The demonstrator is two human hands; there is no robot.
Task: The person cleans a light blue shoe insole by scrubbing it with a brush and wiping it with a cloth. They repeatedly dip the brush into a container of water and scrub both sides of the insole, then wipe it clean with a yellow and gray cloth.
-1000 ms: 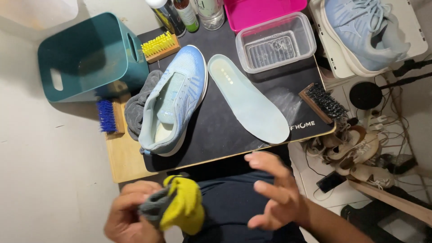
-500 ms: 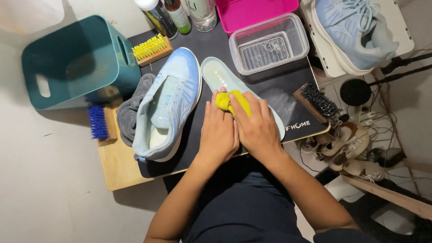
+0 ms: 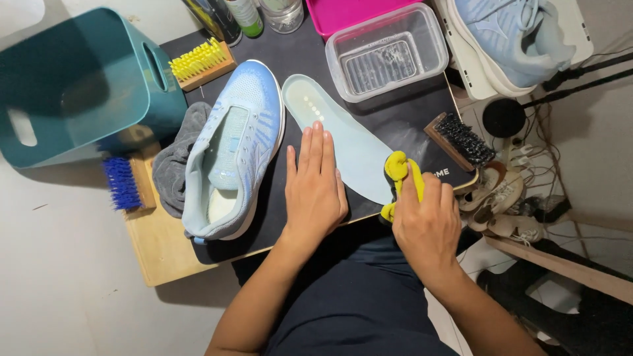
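Left hand flat and open, fingers together, pressing the middle of a pale blue insole lying on the black mat. Right hand closed around a yellow cloth at the insole's near end. Beside them a light blue sneaker on a grey towel; farther off, a black-bristled brush, a clear plastic container and a teal bin.

bright even indoor light | soft shadows | sharp focus | mild edge distortion
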